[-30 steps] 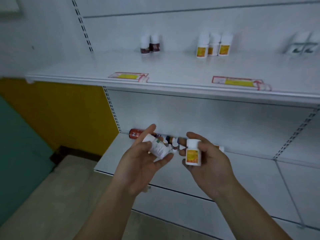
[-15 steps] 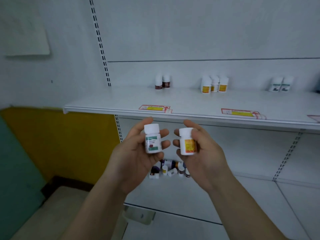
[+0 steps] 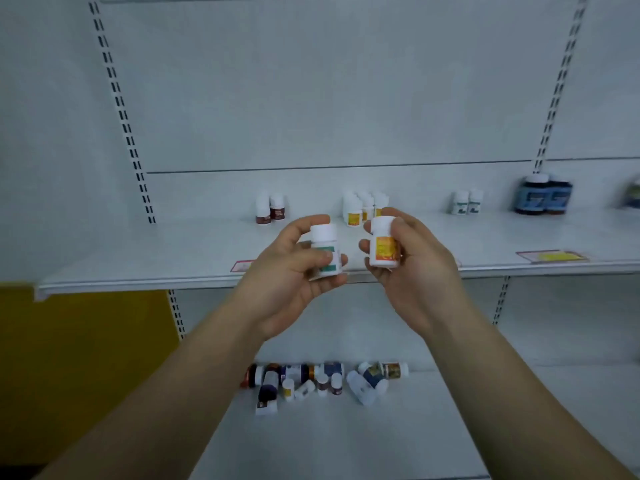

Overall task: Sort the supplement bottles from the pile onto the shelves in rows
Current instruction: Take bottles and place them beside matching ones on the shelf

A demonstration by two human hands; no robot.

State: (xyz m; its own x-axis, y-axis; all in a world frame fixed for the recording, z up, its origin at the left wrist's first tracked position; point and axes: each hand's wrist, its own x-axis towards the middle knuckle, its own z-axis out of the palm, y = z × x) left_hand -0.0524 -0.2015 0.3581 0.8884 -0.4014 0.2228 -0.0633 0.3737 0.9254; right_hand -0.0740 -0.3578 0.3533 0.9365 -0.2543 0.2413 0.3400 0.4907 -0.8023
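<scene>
Ok so, left to right: a yellow panel (image 3: 86, 358) is showing under the left end of the upper shelf (image 3: 138, 258), and a slotted upright (image 3: 121, 109) is running up the white back wall above that end. Along the back edge of the upper shelf, left of the middle, a pair of maroon-label bottles (image 3: 270, 209) is standing upright, the two touching each other.

In front of the shelf's front edge, the left hand (image 3: 287, 278) is holding up a green-label bottle (image 3: 325, 251) with its white cap on top. The thumb is lying across the label and the fingers are curling round behind and under it, so it's a full wrap.

Behind the gap between the hands, an orange-label cluster (image 3: 356, 206) is standing packed together at the back edge. It's too blurry to count them.

The right hand (image 3: 415, 271) is gripping an orange-label bottle (image 3: 382, 245), also upright, with fingers and thumb curling round its sides. The two held bottles are sitting close side by side, not touching.

Further right along the back edge, a pair of small white bottles (image 3: 465, 202) is standing. Next come two dark blue bottles (image 3: 542, 195), near the right-hand upright. A yellow price tag (image 3: 550, 256) is lying at the front edge toward the right end.

Down on the lower shelf (image 3: 346, 441), the pile (image 3: 322, 379) is lying jumbled along the back edge. Most are tipped over and a few small ones are standing.
</scene>
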